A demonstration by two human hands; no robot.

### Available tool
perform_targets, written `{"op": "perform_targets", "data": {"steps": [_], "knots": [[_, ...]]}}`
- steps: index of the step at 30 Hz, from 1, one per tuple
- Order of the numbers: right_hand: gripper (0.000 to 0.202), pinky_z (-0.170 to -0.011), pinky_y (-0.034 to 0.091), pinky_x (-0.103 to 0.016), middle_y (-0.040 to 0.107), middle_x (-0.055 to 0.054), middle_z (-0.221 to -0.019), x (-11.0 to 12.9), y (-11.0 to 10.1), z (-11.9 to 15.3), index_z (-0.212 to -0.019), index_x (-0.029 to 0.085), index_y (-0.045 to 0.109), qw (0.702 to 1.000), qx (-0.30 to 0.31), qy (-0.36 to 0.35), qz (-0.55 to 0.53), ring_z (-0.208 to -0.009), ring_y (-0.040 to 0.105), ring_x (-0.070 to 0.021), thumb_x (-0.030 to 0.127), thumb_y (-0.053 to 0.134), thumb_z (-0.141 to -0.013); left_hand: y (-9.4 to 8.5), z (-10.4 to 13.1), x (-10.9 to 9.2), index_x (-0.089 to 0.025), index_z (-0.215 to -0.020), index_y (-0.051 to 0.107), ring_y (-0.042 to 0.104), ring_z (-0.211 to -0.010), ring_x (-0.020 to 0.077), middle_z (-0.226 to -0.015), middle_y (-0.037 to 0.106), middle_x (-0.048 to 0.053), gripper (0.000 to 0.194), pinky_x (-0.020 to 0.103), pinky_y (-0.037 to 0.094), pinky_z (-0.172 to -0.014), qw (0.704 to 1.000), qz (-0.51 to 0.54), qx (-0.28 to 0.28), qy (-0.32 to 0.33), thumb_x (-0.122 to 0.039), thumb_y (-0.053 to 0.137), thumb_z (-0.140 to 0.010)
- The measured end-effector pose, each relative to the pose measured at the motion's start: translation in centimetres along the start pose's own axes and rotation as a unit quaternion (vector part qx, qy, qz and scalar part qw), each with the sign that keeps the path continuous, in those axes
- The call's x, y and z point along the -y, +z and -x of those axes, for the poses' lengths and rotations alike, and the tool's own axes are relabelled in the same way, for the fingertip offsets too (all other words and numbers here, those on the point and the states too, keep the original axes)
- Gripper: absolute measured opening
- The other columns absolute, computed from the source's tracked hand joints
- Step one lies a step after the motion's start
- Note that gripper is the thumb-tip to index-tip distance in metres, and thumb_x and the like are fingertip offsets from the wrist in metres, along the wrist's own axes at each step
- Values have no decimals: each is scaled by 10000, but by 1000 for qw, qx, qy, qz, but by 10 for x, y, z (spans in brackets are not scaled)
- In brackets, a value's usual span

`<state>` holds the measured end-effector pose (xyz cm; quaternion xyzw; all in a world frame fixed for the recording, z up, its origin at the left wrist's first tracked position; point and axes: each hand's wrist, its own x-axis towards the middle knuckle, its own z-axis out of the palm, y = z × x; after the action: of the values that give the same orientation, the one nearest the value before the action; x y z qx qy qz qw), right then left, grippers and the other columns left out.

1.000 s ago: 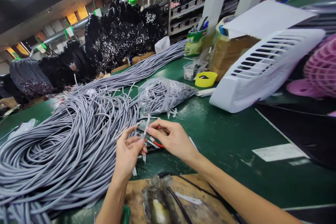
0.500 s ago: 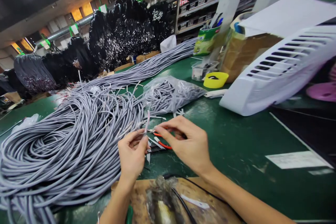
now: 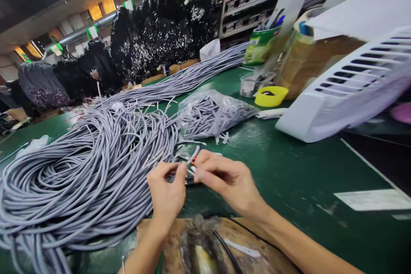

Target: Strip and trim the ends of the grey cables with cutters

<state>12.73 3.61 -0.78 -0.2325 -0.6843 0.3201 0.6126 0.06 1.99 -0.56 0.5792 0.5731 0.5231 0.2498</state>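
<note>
My left hand (image 3: 168, 186) is closed in a pinch, thumb against forefinger, on a short pale grey cable piece (image 3: 194, 154) that tilts up to the right. Close beside it, my right hand (image 3: 226, 177) is closed too, its thumb and forefinger pinched together; what lies between them is too small to make out. Behind the fingers shows a bit of a tool with orange handles (image 3: 193, 160), mostly hidden. The large heap of grey cables (image 3: 96, 171) lies to the left of my hands. Just beyond them sits a clear bag of short grey cable pieces (image 3: 208, 115).
A yellow tape ring (image 3: 271, 96), a green can of pens (image 3: 261, 47) and a white vented cover (image 3: 308, 115) stand at the right. Nearest me lies a stained board (image 3: 170, 248) with a black cord. Black cable bundles (image 3: 160, 30) hang at the back.
The pale cable piece has tipped from upright toward the right. My right hand has moved slightly down and closer to the left, now covering most of the orange handles. The view has shifted slightly.
</note>
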Motion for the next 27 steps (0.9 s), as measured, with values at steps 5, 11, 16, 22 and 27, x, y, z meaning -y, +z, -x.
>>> {"op": "perform_targets", "data": {"steps": [5, 11, 16, 22, 27], "knots": [[92, -421, 338, -216, 500, 18, -641, -4, 3, 2, -686, 191, 568, 986, -101, 12, 136, -451, 400, -77, 205, 575, -777, 1, -4, 2, -132, -603, 563, 361, -329, 53, -451, 469, -46, 333, 173, 263, -333, 981, 151, -7, -119, -432, 538, -743], [90, -479, 407, -226, 552, -22, -662, -7, 11, 1, -735, 156, 616, 970, -56, -25, 235, -534, 510, -119, 245, 626, -739, 2, 0, 2, -163, -617, 486, 348, -312, 48, -406, 405, -81, 333, 156, 257, -322, 979, 166, 10, -118, -460, 520, -765], [217, -490, 407, -204, 533, -12, -583, -9, 9, -2, -615, 154, 591, 977, -28, 4, 214, -512, 508, -104, 130, 484, -803, 1, 2, -4, -149, -701, 534, 442, -399, 57, -498, 514, -47, 201, 151, 338, -390, 975, 183, 52, -116, -332, 616, -704], [220, -427, 346, -210, 505, -3, -570, -9, 5, -3, -587, 155, 580, 980, -43, 18, 192, -457, 435, -88, 170, 481, -783, -2, -2, -6, -127, -726, 551, 433, -371, 42, -506, 566, -27, 253, 139, 320, -360, 953, 252, 93, -143, -296, 704, -615], [214, -411, 356, -222, 511, -4, -552, -20, 1, -5, -554, 161, 589, 981, -57, 131, 128, -448, 448, -102, 258, 521, -732, -4, -4, -5, -106, -704, 583, 403, -341, 24, -506, 589, -5, 318, 128, 282, -324, 935, 296, 116, -160, -366, 730, -594]]}}
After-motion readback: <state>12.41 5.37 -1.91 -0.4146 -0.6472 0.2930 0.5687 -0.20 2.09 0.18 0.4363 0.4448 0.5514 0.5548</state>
